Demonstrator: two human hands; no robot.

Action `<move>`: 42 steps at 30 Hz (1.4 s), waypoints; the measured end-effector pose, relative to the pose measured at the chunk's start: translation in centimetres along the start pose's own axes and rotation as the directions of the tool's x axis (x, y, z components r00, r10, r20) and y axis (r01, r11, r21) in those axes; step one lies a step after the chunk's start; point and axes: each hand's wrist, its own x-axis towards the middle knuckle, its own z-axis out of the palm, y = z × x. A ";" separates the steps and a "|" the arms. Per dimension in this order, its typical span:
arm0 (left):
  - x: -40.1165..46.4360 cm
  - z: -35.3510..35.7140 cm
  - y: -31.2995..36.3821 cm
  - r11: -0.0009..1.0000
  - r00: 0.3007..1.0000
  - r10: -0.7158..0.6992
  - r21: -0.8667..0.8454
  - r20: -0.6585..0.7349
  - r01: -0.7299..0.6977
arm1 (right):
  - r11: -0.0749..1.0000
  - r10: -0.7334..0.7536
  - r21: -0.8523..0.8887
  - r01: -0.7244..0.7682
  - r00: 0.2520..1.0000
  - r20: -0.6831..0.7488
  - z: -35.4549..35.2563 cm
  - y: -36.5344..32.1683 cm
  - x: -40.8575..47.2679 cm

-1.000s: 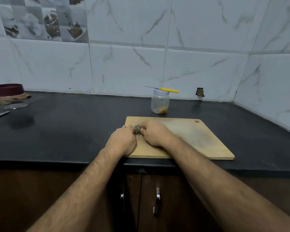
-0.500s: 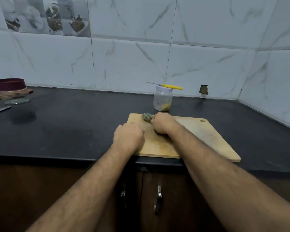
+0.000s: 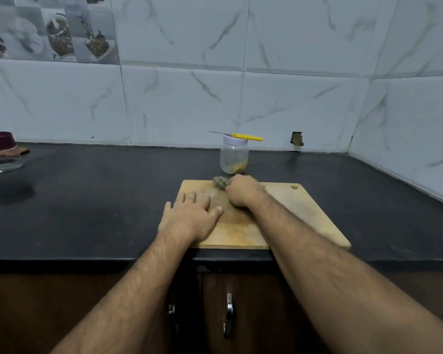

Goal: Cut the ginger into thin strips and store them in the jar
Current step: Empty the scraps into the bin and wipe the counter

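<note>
Wooden cutting board (image 3: 287, 215) lies on a black countertop (image 3: 87, 200), near edge close to the counter's front lip. Hanging hole at the board's far right corner.

Right hand (image 3: 243, 191) at the board's far edge, fingers curled around a piece of ginger (image 3: 220, 181); the ginger (mottled, greenish-brown) pokes out to the left of the knuckles and sits on or just above the board's far edge. Contact with the wood is hard to judge, as the hand is slightly blurred.

Left hand (image 3: 189, 215) lies flat, fingers straight and spread, palm down over the board's near-left part, the little finger out past the left edge above the counter. It holds nothing.

Clear jar (image 3: 234, 158) with a white lid stands upright just beyond the board, right behind the ginger. Some yellowish strips at its bottom. A knife (image 3: 238, 135) with a yellow handle rests across the lid, blade pointing left, handle overhanging right.

Far left: a glass container (image 3: 0, 155) with a dark red lid, partly cut off by the frame edge, well apart from the board.

Marble-patterned tiled wall (image 3: 292, 85) behind; two cabinet handles (image 3: 229, 315) below the counter.
</note>
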 end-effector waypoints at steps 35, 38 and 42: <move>0.4 0.0 2.7 0.998 0.999 0.054 0.043 -0.008 -0.054 | 0.916 0.380 0.219 -0.337 0.902 -0.205 -5.9 15.2 -1.7; 0.3 -0.1 2.7 0.998 0.999 0.051 0.037 -0.015 -0.051 | 0.887 0.213 0.454 -0.081 0.945 -0.248 -6.5 12.2 -0.8; 0.2 -0.4 2.8 0.999 0.999 0.037 0.038 -0.014 -0.036 | 0.976 -0.018 0.217 -0.019 0.986 0.168 -3.9 9.7 -0.3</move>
